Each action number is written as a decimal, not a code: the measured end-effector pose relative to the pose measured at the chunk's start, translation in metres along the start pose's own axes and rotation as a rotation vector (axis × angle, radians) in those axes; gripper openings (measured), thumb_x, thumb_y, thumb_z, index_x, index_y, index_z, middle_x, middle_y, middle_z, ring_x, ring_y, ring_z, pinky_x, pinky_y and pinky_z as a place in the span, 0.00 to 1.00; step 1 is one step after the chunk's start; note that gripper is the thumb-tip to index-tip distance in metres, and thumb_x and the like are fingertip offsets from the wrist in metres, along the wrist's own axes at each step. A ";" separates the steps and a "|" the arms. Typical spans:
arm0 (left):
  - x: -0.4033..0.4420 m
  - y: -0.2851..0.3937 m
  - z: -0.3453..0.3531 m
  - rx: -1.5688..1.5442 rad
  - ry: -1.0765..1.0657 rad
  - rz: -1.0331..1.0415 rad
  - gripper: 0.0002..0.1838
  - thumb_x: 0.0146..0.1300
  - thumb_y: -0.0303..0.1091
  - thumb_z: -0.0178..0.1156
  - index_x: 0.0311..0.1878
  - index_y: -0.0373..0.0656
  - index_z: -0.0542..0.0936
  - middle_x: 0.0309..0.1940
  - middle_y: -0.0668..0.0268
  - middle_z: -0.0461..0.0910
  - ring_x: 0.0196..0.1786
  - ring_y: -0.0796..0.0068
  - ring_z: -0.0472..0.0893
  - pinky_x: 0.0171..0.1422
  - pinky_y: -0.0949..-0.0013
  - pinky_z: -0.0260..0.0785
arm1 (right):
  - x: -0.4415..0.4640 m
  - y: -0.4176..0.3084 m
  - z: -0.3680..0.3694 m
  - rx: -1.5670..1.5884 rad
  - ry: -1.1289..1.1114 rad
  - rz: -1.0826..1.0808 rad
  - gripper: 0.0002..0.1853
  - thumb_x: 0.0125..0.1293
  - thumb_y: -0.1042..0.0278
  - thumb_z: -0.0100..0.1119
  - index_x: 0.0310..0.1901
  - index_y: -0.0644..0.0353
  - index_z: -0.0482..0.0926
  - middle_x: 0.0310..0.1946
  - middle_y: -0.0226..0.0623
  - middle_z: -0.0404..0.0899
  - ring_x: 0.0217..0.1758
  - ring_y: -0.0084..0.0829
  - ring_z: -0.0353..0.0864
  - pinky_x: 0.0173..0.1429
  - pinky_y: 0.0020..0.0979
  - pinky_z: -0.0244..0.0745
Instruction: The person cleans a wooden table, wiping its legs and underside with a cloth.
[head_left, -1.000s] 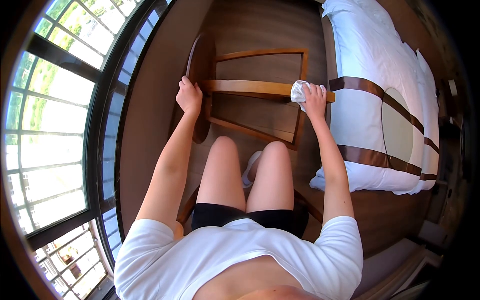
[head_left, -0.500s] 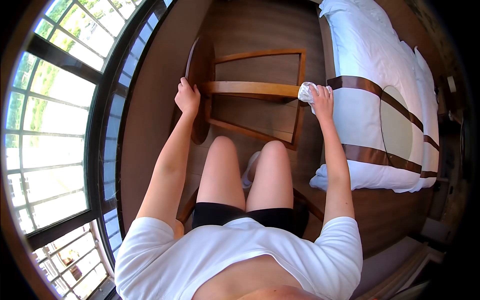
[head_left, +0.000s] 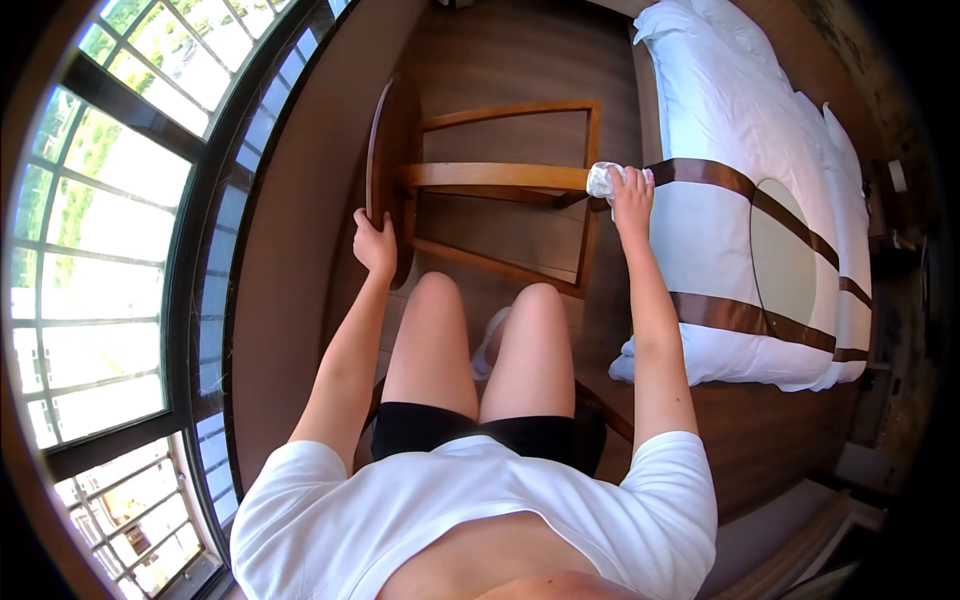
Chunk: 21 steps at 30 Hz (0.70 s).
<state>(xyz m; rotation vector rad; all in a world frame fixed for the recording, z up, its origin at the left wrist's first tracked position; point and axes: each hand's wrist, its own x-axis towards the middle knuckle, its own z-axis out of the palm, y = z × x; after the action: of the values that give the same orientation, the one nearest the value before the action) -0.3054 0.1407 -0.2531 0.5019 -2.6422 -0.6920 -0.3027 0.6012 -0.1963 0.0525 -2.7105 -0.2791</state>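
A round wooden table [head_left: 400, 130] lies tipped on its side in front of my knees, its frame of legs pointing right. My left hand [head_left: 375, 243] is closed round the near part of the tabletop's rim. In my right hand [head_left: 633, 203] is a crumpled white cloth [head_left: 602, 180], pressed against the right end of the middle wooden bar [head_left: 500, 177]. My fingers hide part of the cloth and the bar's tip.
A bed [head_left: 700, 110] with white bedding and brown bands stands to the right. Along the left run a brown wall ledge [head_left: 290, 230] and a barred window [head_left: 100, 270]. I sit on a chair, with wooden floor [head_left: 520, 50] under the table.
My left hand has moved down along the tabletop rim, closer to me. My right hand stays with the cloth at the bar's end. The whole view has shifted slightly.
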 end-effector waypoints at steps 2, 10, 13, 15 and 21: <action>-0.007 -0.005 0.005 -0.009 -0.007 -0.037 0.20 0.64 0.47 0.60 0.46 0.40 0.71 0.29 0.51 0.82 0.32 0.47 0.82 0.36 0.50 0.74 | 0.005 0.000 0.006 -0.049 0.056 0.001 0.17 0.61 0.68 0.58 0.52 0.49 0.74 0.47 0.35 0.73 0.59 0.37 0.71 0.73 0.49 0.57; 0.008 0.000 0.013 0.135 -0.082 -0.098 0.23 0.66 0.50 0.58 0.43 0.38 0.65 0.26 0.47 0.81 0.31 0.44 0.82 0.34 0.48 0.73 | -0.009 -0.028 0.028 -0.104 0.110 0.004 0.22 0.67 0.68 0.49 0.63 0.52 0.71 0.67 0.36 0.67 0.71 0.39 0.64 0.77 0.47 0.51; 0.013 0.003 0.016 0.131 -0.035 -0.047 0.21 0.67 0.47 0.58 0.42 0.39 0.64 0.24 0.48 0.80 0.29 0.44 0.81 0.32 0.48 0.73 | -0.014 -0.046 0.032 -0.008 0.179 0.010 0.19 0.66 0.67 0.52 0.58 0.47 0.76 0.65 0.29 0.70 0.67 0.38 0.69 0.75 0.48 0.56; 0.019 0.004 0.014 0.099 -0.060 -0.007 0.20 0.67 0.46 0.58 0.43 0.39 0.64 0.25 0.47 0.80 0.30 0.44 0.81 0.32 0.48 0.72 | -0.021 -0.061 0.031 0.074 0.199 0.023 0.18 0.65 0.67 0.53 0.56 0.47 0.77 0.64 0.29 0.71 0.66 0.37 0.70 0.74 0.48 0.57; 0.046 0.008 0.011 -0.054 -0.099 0.151 0.18 0.67 0.42 0.58 0.45 0.38 0.65 0.28 0.45 0.80 0.32 0.41 0.80 0.34 0.47 0.73 | -0.055 -0.086 0.061 0.401 -0.018 0.081 0.18 0.60 0.71 0.52 0.52 0.48 0.81 0.49 0.36 0.82 0.59 0.39 0.75 0.71 0.51 0.57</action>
<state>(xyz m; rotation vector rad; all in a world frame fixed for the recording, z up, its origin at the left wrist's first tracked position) -0.3525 0.1317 -0.2466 0.2564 -2.7099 -0.7558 -0.2772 0.5324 -0.2903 0.0549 -2.7357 0.2911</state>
